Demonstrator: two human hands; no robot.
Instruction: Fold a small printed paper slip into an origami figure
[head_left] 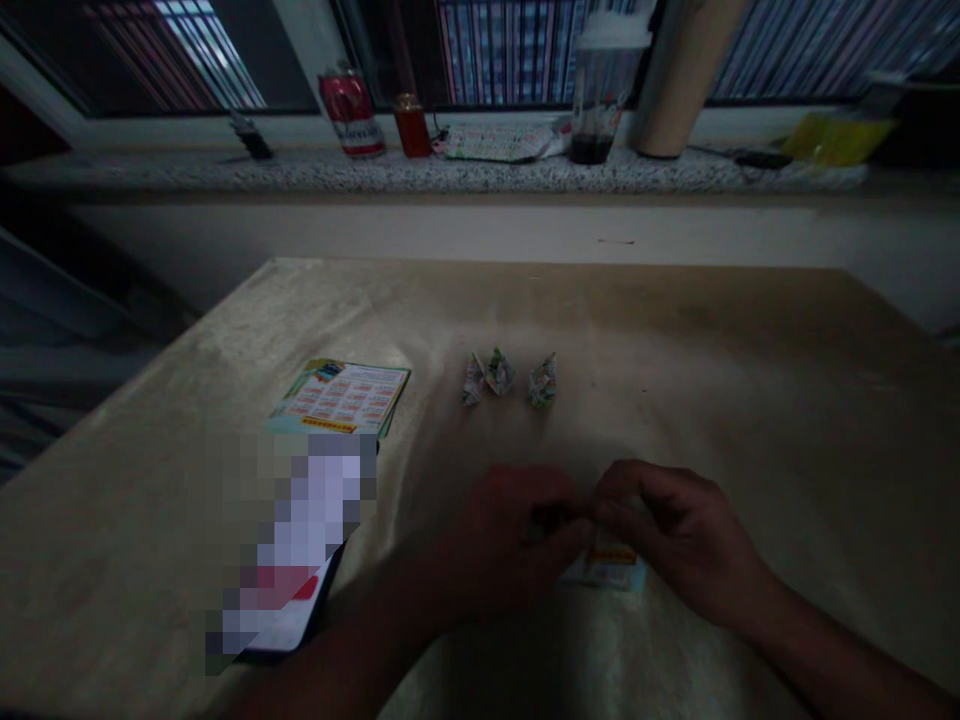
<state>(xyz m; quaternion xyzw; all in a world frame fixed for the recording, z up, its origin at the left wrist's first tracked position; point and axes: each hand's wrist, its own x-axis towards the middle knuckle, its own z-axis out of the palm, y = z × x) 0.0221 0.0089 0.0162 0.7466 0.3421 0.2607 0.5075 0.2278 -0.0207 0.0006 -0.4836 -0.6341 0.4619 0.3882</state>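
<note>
Dim scene, tan table (787, 400). Left hand (536, 530) and right hand (679, 540) near front, fingertips meeting in a pinch at upper part of 1 printed card (611, 573); exact grip too dark to tell. Beyond, 3 small folded paper pieces (499, 375): 2 close together, 1 apart to the right. Left side: stack of printed cards (349, 395), grid print on top; phone (304, 560) just below, slanted, screen mostly pixelated. Speckled windowsill (420, 182) behind, left to right: small dark bottle (253, 140), red can (352, 112), orange-red jar (412, 130), patterned packet (495, 143), clear cup (598, 100) with white lid, dark liquid inside, tan cylinder (679, 80), yellow item (836, 140). Barred windows (510, 50) above.
</note>
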